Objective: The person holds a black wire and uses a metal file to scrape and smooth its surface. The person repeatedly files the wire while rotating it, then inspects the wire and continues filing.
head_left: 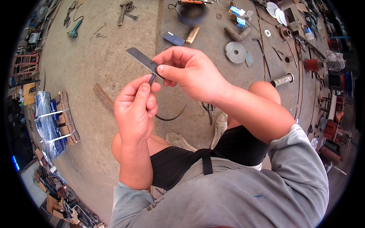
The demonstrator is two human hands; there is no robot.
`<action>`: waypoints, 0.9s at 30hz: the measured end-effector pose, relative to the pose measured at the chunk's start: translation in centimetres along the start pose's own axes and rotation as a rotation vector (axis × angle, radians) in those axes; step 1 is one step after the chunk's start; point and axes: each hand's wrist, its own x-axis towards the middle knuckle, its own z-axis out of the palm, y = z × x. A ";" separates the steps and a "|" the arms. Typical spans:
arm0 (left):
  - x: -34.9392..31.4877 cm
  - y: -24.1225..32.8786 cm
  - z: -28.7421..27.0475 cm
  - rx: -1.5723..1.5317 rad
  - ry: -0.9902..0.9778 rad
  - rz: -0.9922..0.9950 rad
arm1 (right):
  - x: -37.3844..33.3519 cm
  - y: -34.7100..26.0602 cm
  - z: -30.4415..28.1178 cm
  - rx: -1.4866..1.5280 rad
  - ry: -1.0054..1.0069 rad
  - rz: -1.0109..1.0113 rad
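The right hand (190,72) pinches one end of a flat dark metal strip (142,59) between thumb and fingers, holding it up above the concrete floor (95,72) with its free end slanting up and to the left. The left hand (135,110) is closed around a small dark rod (152,79), whose tip touches the strip just below the right thumb. On the floor beyond lie a grey grinding disc (235,52), a metal pipe (282,80) and pliers (209,110).

Right hand (192,72) pinches flat metal strip (142,59); left hand (135,110) grips its end.
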 end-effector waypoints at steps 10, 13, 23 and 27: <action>0.0 0.2 -0.1 0.010 -0.010 0.008 | 0.2 -0.2 0.0 -0.040 0.023 -0.005; 0.0 0.1 -0.1 0.012 -0.005 0.011 | 0.2 0.0 0.0 -0.036 0.019 -0.020; 0.1 0.1 -0.1 0.036 -0.001 0.013 | 0.3 0.0 -0.4 -0.062 0.011 0.006; 0.1 0.1 -0.2 0.035 0.001 0.011 | 0.0 -0.4 -0.1 -0.063 -0.005 0.031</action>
